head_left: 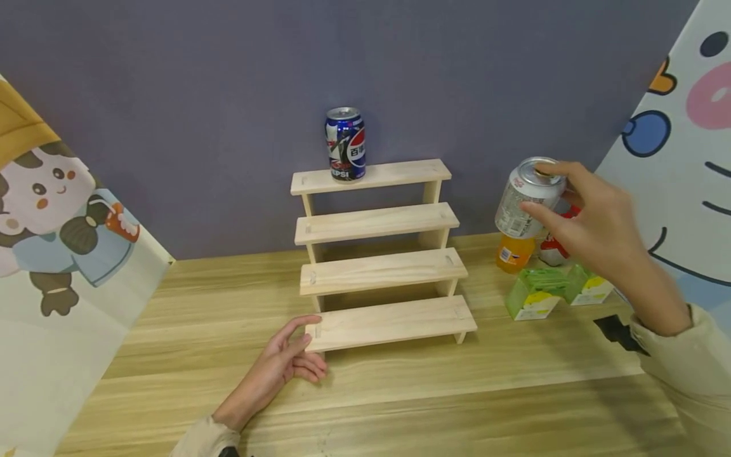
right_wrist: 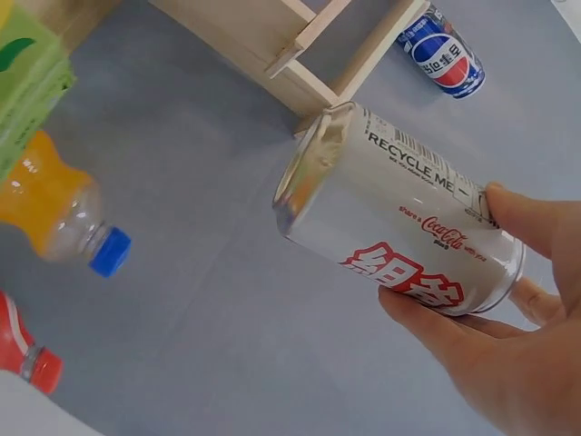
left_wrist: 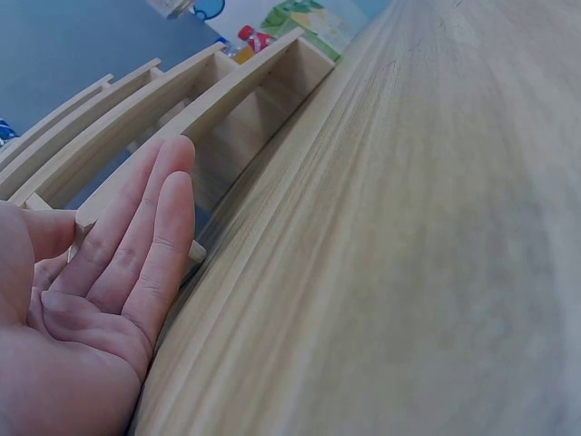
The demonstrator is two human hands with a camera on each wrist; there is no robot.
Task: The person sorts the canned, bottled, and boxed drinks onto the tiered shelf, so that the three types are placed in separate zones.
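Note:
My right hand [head_left: 605,222] holds a silver Coca-Cola can [head_left: 528,200] in the air, fingers at its top rim and thumb on its side. In the right wrist view the can [right_wrist: 408,213] shows red lettering and a dented end. A light wooden four-step stand [head_left: 388,270] stands on the table. At the left end of its lowest step, my left hand [head_left: 285,358] pinches the board between thumb and index finger. The left wrist view shows the other fingers [left_wrist: 136,245] extended beside the step. A blue Pepsi can [head_left: 345,146] stands upright on the top step, left of its middle.
Right of the stand are an orange drink bottle [head_left: 514,254], partly hidden by the silver can, and a red-labelled bottle [head_left: 554,247]. Two green cartons [head_left: 537,293] stand in front of them. A grey panel [head_left: 228,127] rises behind; cartoon-printed panels flank both sides.

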